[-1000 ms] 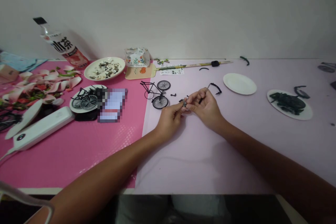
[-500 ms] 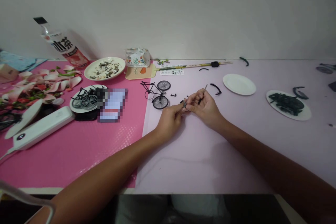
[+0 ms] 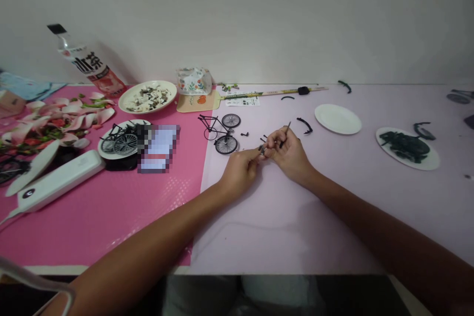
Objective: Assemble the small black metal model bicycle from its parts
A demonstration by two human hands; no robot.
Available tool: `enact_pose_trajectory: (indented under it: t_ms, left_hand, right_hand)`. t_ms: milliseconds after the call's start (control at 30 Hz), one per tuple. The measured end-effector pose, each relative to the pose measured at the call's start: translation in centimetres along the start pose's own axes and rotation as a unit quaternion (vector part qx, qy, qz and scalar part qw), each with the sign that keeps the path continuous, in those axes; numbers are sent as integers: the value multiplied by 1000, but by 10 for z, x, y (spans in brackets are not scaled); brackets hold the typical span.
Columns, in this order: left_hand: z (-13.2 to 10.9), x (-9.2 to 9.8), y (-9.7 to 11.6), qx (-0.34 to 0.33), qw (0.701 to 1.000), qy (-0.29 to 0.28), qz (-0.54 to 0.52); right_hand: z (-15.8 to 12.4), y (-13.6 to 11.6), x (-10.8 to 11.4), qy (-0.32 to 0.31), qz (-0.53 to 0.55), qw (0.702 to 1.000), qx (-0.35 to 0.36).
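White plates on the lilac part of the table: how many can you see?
2: one plate beyond and right of the right hand, a second plate farther right, bearing dark pieces. More could lie out of frame.

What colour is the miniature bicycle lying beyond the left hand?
Mostly black. The miniature bicycle shows best in the head view.
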State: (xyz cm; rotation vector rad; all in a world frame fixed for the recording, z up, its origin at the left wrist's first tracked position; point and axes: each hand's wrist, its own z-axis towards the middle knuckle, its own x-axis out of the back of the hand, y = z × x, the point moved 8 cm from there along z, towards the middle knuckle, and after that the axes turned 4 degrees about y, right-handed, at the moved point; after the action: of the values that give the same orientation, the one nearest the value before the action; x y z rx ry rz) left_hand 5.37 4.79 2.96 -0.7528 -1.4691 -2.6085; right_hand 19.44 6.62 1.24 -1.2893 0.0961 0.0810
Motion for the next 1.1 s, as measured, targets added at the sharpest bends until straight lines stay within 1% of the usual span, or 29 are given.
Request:
enact_pose_trajectory:
  t_ms: [100, 233, 433, 567, 667, 767, 833, 933, 1100]
  left_hand:
    - [0, 0, 0, -1, 1000, -2, 0]
    - [-1, -1, 0, 11, 1000, -13, -1]
    - [-2, -2, -1, 20, 1000, -21, -2]
    - [-1, -2, -4, 45, 999, -15, -26]
    - [1, 1, -7, 61, 997, 9, -56]
    - [1, 3, -13, 94, 990, 38, -99]
    - [1, 4, -17, 118, 983, 52, -133]
    - [1, 4, -20, 137, 977, 60, -152]
    - [1, 4, -20, 136, 977, 62, -149]
  right_hand:
    - [1, 0, 1, 2, -19, 1000, 0]
    - [1, 0, -2, -16, -24, 1000, -1]
    - [-2, -1, -4, -32, -40, 999, 18]
    - [0, -3, -1, -1, -83, 995, 57]
    - [-1, -10, 2, 16, -151, 984, 95]
    - [-6, -19, 2, 0, -215, 970, 114]
    - [-9, -25, 3, -8, -225, 967, 119]
    - [-12, -32, 7, 0, -231, 964, 135]
    - [-9, -39, 5, -7, -312, 934, 172]
